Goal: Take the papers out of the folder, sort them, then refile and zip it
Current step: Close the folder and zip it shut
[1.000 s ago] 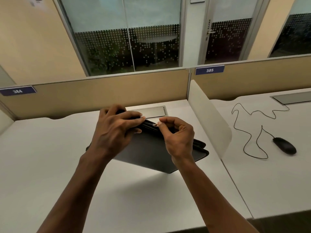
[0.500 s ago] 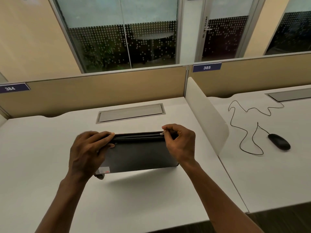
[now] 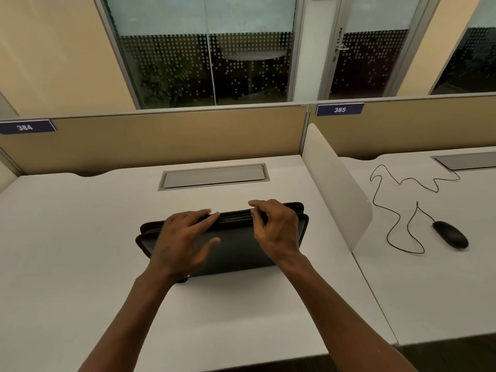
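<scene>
Risk: zipper pull slipping from pinch, or teeth snagging at folder corner if left hand lets folder shift; folder stands on edge, could tip flat.

Folder: black, slim, rounded corners, zip track along top edge, no papers visible outside. Stands on long edge mid-counter, nearer right divider than left edge.

Left hand: fingers straight, spread, pressing folder face and top edge. Right hand: fingers curled, pinching zipper pull at top edge.
</scene>
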Motion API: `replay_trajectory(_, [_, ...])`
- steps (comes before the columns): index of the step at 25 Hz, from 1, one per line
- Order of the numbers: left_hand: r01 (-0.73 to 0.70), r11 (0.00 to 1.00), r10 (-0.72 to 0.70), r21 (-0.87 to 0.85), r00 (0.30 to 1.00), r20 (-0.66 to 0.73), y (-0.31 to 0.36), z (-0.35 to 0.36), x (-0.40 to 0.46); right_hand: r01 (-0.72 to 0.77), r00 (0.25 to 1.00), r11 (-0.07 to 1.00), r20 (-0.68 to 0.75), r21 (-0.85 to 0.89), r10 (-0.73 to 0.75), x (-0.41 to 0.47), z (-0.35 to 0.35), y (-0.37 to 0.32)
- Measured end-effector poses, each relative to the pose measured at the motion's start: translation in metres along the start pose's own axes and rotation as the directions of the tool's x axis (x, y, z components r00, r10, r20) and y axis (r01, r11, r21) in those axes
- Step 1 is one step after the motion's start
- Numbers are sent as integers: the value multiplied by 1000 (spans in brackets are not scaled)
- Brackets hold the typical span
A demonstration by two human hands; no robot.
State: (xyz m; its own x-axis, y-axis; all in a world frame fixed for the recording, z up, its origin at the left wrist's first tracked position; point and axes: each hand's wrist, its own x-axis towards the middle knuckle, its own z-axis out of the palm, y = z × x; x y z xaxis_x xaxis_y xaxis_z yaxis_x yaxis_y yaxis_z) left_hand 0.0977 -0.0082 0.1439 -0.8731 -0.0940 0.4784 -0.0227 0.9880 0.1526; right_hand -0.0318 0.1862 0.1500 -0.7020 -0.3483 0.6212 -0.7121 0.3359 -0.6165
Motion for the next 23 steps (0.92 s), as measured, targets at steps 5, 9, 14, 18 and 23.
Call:
replay_trajectory(5, [-65,998,65,-5,998,-3,52,39,37,-41,997,995,55,-87,46,5,-7,-1])
replay_trajectory(9, [-76,997,74,-16,993,-88,52,47,36,-108,988,960,77,-257,131,12,-21,7])
replay_trajectory(14, [-109,994,107,-12,988,-114,51,50,34,-102,968,858,146,-504,202,18,-53,26])
replay_trajectory(18, [-138,990,136,-2,981,-136,51,51,32,-110,912,853,290,-511,291,25,-74,33])
replay_trajectory(23, [-150,989,149,7,974,-169,51,53,31,-379,886,892,182,-246,426,21,-86,54])
